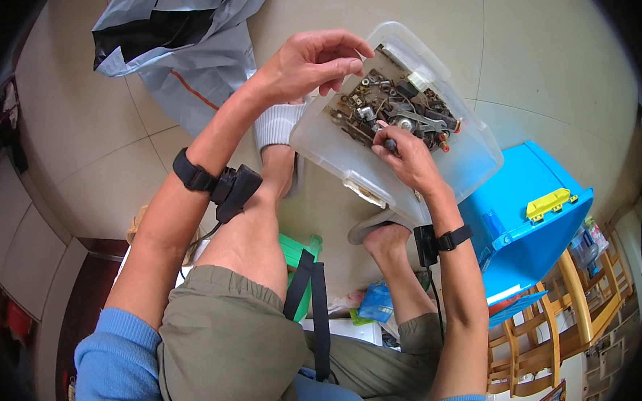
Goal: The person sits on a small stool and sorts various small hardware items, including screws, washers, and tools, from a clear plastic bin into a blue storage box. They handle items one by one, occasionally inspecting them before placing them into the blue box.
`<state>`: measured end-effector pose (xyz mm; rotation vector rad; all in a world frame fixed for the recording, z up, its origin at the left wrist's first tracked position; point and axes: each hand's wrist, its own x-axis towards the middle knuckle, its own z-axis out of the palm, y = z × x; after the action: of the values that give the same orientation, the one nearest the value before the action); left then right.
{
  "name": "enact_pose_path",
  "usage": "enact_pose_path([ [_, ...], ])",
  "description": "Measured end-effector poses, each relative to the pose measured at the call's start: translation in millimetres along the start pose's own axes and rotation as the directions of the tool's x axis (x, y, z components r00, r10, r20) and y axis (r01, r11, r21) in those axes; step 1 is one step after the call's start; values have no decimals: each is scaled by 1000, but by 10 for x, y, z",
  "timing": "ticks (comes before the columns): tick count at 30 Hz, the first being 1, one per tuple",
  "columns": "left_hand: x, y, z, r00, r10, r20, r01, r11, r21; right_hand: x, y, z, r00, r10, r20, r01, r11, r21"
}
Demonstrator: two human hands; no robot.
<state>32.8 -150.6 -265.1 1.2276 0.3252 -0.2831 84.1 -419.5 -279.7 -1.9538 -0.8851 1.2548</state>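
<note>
A clear plastic bin (pixel 459 159) stands on the floor before me, with a heap of metal hardware in it. My left hand (pixel 323 59) hovers over the bin's far left side, fingers loosely curled and thumb apart, with nothing visible in it. My right hand (pixel 408 153) is inside the bin at the near side of the heap, its thumb and fingers around a small dark part (pixel 391 145) that is mostly hidden. Just beyond it lies an open-end wrench (pixel 420 118). Several nuts (pixel 365 82), a chrome fitting (pixel 366 113) and red-tipped fittings (pixel 444 141) lie about it.
To the right, a blue plastic bin (pixel 527 211) with a yellow latch (pixel 548 204) lies tipped beside wooden chairs (pixel 543 332). A grey plastic mailing bag (pixel 187 46) lies at the far left. A green plastic stool (pixel 302 248) shows between my legs.
</note>
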Motion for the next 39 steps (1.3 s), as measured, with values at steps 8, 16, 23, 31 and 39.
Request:
enact_pose_path([
  [8, -11, 10, 19, 1000, -12, -14, 12, 1000, 5, -45, -250, 40, 914, 213, -346, -233, 972, -18],
  [16, -3, 35, 27, 1000, -11, -17, 12, 999, 52, 503, 29, 585, 981, 186, -55, -178, 753, -633],
  [23, 16, 13, 20, 1000, 12, -4, -12, 999, 39, 414, -39, 498, 993, 60, -100, -103, 853, -511],
  [31, 8, -21, 8, 1000, -2, 0, 2, 1000, 4, -296, -611, -410, 936, 180, -302, -65, 932, 356],
  [39, -13, 0, 21, 999, 37, -10, -35, 988, 150, -1358, -1143, -1693, 694, 436, -572, 236, 613, 754],
])
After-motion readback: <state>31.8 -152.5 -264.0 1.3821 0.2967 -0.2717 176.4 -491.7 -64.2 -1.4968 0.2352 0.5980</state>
